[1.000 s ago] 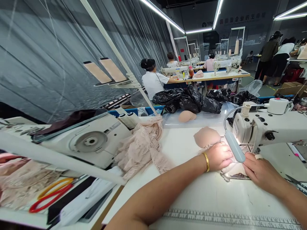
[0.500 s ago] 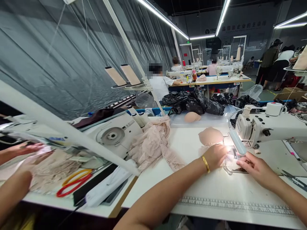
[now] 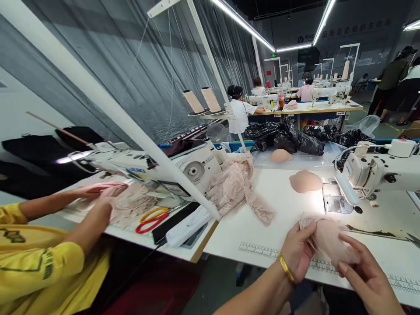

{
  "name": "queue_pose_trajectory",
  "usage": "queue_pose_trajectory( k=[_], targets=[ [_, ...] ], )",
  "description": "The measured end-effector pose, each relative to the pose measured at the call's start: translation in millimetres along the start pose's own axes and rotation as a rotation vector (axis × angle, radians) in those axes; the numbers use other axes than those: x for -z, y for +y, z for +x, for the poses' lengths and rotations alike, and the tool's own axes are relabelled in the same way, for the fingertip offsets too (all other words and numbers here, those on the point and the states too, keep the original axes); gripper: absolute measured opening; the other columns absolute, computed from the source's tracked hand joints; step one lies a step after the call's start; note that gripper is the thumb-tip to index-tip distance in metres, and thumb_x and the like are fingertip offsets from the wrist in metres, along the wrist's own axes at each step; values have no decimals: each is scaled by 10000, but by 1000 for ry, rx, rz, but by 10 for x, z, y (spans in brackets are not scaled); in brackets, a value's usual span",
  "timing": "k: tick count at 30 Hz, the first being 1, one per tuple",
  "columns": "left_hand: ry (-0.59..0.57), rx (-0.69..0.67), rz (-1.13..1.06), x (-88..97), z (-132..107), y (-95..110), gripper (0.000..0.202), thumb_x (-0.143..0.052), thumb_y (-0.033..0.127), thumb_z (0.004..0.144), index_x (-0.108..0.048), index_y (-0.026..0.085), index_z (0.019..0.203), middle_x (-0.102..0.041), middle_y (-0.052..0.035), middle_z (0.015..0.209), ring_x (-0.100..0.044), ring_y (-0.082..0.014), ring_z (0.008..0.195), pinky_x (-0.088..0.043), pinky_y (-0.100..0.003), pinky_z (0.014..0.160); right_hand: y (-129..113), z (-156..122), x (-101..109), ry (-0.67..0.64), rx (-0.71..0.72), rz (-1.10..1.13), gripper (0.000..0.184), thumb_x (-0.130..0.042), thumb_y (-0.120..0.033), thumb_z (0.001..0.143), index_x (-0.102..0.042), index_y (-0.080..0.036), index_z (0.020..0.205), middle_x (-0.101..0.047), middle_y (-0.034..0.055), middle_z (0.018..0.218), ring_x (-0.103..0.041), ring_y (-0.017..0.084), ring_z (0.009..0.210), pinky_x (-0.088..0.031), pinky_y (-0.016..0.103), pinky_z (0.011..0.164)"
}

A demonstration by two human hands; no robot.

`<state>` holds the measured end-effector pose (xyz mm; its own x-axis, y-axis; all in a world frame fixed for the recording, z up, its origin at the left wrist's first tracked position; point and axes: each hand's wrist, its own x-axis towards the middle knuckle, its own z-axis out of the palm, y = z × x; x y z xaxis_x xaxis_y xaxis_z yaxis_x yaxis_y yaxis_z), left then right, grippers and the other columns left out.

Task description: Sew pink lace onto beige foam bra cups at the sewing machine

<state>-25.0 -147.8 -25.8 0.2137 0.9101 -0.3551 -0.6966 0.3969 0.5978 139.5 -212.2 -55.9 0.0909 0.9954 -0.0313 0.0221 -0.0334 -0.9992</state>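
Both my hands hold a beige padded bra cup with lace trim above the front edge of the white sewing table. My left hand, with a gold bangle on its wrist, grips the cup's left side. My right hand closes its fingers on the cup's right side. The sewing machine stands to the upper right, its lamp lighting the needle plate. Another beige cup lies on the table beside the machine.
A heap of beige lace lies left of centre. A co-worker in a yellow sleeve handles fabric at the neighbouring machine; red and yellow scissors lie there. Black bags sit behind. Other people sew at the far tables.
My hands have drawn the cup away from the needle, toward me and off the table's front edge. The view has swung left, and the co-worker in yellow has come into sight.
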Motion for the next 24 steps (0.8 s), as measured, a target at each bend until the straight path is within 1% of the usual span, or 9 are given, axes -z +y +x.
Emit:
queue_pose_trajectory(
  k=[3, 7, 9, 12, 14, 16, 18, 21, 24],
  targets=[
    [-46, 10, -12, -50, 18, 28, 476, -941, 358, 677, -774, 131, 1061, -774, -120, 1105, -705, -241, 1016, -546, -294, 902, 27, -12, 53, 17, -48, 92, 649, -686, -571, 906, -497, -339, 1482, -684, 78, 1329, -676, 259, 1134, -557, 360, 971],
    [-161, 263, -116, -94, -62, 15, 662, -830, 622, 751, -762, 96, 1146, -760, -149, 1157, -696, -278, 1078, -551, -322, 917, 54, 83, 117, 52, -29, 145, 719, -780, -538, 838, -513, -318, 1468, -742, 90, 1241, -700, 285, 1132, -586, 379, 938],
    [-137, 195, -91, -110, -87, -7, 639, -874, 568, 724, -763, 91, 1133, -767, -147, 1124, -701, -278, 1050, -554, -319, 885, 106, 71, 125, 81, 13, 104, 693, -791, -517, 836, -547, -307, 1449, -733, 89, 1275, -692, 287, 1163, -584, 374, 957],
    [-4, 48, -32, -134, -78, -40, 507, -956, 378, 656, -777, 108, 1045, -776, -122, 1066, -702, -250, 979, -548, -302, 846, 246, 14, 148, 55, 70, 17, 666, -802, -499, 830, -590, -286, 1425, -717, 93, 1322, -687, 292, 1189, -590, 352, 963],
    [56, 122, -50, -150, -57, -48, 482, -909, 470, 718, -778, 112, 1014, -775, -122, 1054, -699, -246, 958, -545, -314, 863, 349, -8, 182, 4, 99, -35, 652, -804, -482, 832, -599, -293, 1421, -700, 88, 1360, -681, 280, 1212, -584, 321, 973],
    [47, 235, -81, -165, -43, -47, 585, -781, 639, 805, -777, 98, 1027, -769, -142, 1053, -698, -262, 975, -540, -337, 899, 419, -11, 213, -22, 116, -64, 636, -794, -466, 847, -593, -309, 1429, -677, 81, 1402, -671, 267, 1236, -572, 297, 988],
    [17, 255, -98, -179, -46, -50, 651, -750, 694, 803, -777, 87, 1035, -765, -153, 1050, -695, -278, 998, -537, -351, 921, 430, -12, 216, -21, 124, -67, 626, -783, -465, 857, -589, -314, 1433, -664, 82, 1421, -671, 264, 1237, -566, 299, 1000],
    [38, 118, -95, -191, -68, -66, 495, -924, 492, 681, -788, 120, 978, -767, -104, 1018, -686, -246, 964, -536, -335, 925, 335, -33, 159, 32, 115, -46, 595, -757, -488, 877, -592, -317, 1423, -657, 81, 1428, -656, 272, 1255, -539, 338, 1052],
    [72, 41, -91, -198, -86, -76, 409, -978, 337, 598, -799, 141, 909, -763, -64, 976, -670, -200, 905, -536, -298, 900, 193, -56, 85, 84, 92, -28, 549, -726, -517, 897, -599, -328, 1397, -667, 70, 1410, -630, 284, 1289, -537, 358, 1059]
  ],
)
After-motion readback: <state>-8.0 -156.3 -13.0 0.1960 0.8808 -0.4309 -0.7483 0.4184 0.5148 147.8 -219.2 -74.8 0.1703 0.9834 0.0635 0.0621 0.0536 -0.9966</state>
